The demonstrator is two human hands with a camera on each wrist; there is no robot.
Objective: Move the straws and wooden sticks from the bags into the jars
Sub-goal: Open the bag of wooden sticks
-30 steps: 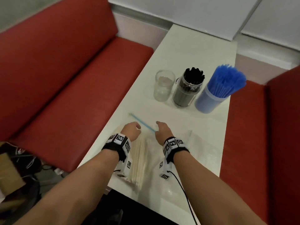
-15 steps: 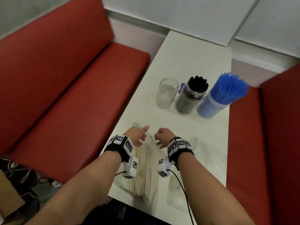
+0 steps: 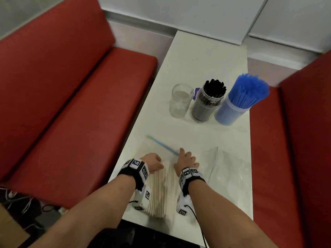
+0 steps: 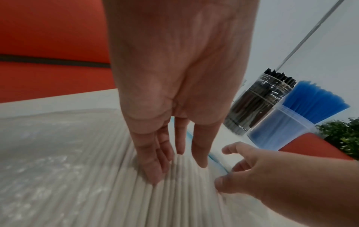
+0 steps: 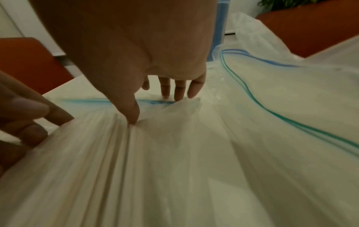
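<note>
Two red benches [image 3: 71, 108] flank a long white table [image 3: 202, 56] that runs to the wall. Toward the far end stand three jars in a row, just beside one another: a clear empty jar [image 3: 180, 101], a jar packed with black straws [image 3: 207, 102] and a tub of blue straws [image 3: 238, 102], all upright. At the near end lies a clear zip bag [image 3: 157, 149] with a blue seal strip, holding a thick bundle of pale wooden sticks [image 3: 161, 190] laid flat and running toward the person. A second, crumpled bag [image 3: 231, 169] lies just to its right. The left hand [image 3: 153, 163] rests on top of the sticks through the plastic, its fingers [image 4: 153, 165] straight and close together, pressing down. The right hand [image 3: 185, 161] is at the bag's mouth by the seal, fingers apart and bent downward; its thumb [image 5: 130, 112] and fingertips press into a fold of the plastic, though a firm pinch cannot be made out.
</note>
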